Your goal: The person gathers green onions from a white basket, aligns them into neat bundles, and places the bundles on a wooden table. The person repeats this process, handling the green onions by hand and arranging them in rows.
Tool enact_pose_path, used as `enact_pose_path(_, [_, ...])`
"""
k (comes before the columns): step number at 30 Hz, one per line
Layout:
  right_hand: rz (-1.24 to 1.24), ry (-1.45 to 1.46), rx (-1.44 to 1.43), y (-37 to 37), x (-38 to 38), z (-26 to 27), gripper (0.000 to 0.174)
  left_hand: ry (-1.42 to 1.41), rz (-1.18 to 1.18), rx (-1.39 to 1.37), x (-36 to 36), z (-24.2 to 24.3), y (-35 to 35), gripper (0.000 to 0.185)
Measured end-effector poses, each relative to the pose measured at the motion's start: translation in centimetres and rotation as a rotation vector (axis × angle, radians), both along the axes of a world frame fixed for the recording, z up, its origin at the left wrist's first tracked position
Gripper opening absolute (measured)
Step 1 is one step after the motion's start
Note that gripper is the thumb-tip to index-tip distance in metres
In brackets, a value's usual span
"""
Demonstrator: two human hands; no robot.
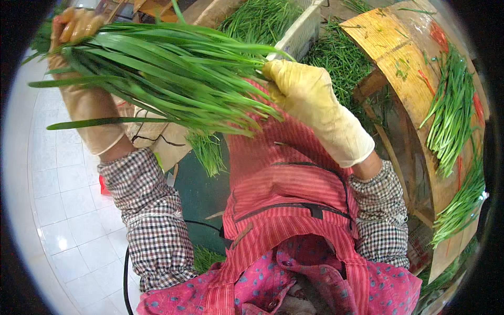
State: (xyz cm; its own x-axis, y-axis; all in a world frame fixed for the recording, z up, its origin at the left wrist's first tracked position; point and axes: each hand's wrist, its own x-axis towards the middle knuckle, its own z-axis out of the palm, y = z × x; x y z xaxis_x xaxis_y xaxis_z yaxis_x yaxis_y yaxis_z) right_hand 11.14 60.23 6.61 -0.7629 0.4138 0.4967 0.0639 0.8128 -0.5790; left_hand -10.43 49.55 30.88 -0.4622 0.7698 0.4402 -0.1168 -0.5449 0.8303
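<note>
A large bunch of long green leaves, which look like garlic chives [165,71], is held up level across the upper left of the view. At its left end, my left hand [78,29] in a thin rubber glove grips the bunch. My right hand [301,84], in a yellowish glove, has its fingers closed on some leaf ends at the other side. Several leaves hang loose below, in front of the red striped apron [291,181]. The fingertips of my right hand are partly hidden.
To the right, a wooden table [397,59] carries a chive bunch [451,114] and another chive bunch [458,208], near red ties. A white plastic crate [301,33] stands beside heaped chives [260,21]. Loose leaves [342,59] lie below the table. White floor tiles [63,197] are at left.
</note>
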Motion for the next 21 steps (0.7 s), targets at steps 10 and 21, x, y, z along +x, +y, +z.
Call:
enact_pose_path(10, [-0.169,-0.669,0.131,6.4,5.5,-12.7,0.006,0.236,0.202,0.079,-3.2,5.3,-1.8,0.019])
enact_pose_path(21, [0.067,0.380,-0.261,0.3,3.0,2.3,0.018,0.491,0.388,-0.060,-1.8,2.5,2.2,0.025])
